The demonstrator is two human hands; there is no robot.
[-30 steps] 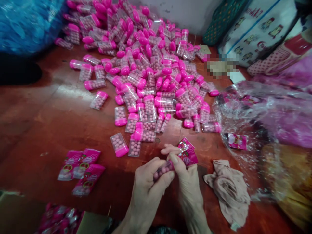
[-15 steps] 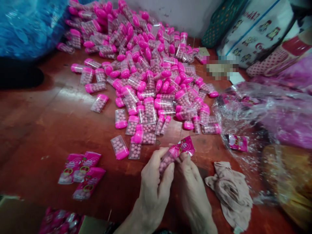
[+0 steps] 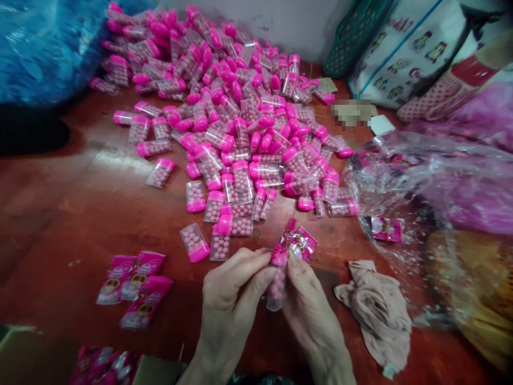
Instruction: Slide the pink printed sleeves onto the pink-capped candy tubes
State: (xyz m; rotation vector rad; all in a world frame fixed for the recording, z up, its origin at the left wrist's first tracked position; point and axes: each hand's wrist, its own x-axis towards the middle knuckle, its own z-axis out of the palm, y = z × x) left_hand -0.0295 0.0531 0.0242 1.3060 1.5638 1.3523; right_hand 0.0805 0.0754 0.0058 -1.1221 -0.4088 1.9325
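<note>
Swung from slanting to near-straight since earlier frame: bead-filled tube [image 3: 276, 291], over surface [image 3: 64, 214]. Pinched in left hand [image 3: 234, 289], probably for steadiness; pink wrapper [image 3: 305, 245] pinched beside far end in right hand [image 3: 315, 305].

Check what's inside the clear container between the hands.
Pink balls show through the lower part of the clear container. Its upper end is covered by a crumpled pink wrapper, and the left hand and right hand hide parts of its sides.

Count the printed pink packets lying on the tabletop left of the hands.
3, bunched together: the left packet, the upper-right packet and the front packet, nearest the camera. Another could be hidden beneath.
</note>
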